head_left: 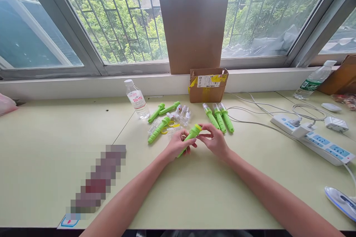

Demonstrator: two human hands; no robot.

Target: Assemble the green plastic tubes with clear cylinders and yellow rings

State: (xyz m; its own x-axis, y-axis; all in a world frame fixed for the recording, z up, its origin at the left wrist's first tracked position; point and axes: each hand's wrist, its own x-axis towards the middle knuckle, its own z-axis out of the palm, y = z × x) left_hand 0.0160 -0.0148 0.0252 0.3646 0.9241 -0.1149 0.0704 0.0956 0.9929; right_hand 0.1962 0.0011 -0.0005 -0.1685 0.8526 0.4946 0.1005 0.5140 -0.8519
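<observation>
My left hand (179, 144) is wrapped round a green tube-shaped handle (190, 136), which is tilted with its wider end up and to the right. A yellow ring sits at that wide end. My right hand (213, 140) touches the ring end with its fingers pinched together. Left of my hands lie several green handles (159, 130), clear plastic caps (154, 126), yellow rings (164, 130) and small white-and-clear parts (179, 108). To the right, three green handles with clear tops (219, 117) lie side by side.
A cardboard box (208, 90) stands at the back, with a water bottle (137, 99) to its left. Cables and a power strip (314, 139) are on the right, near another bottle (314, 80). A blurred-out object (98, 179) lies at the left front of the table (41, 163).
</observation>
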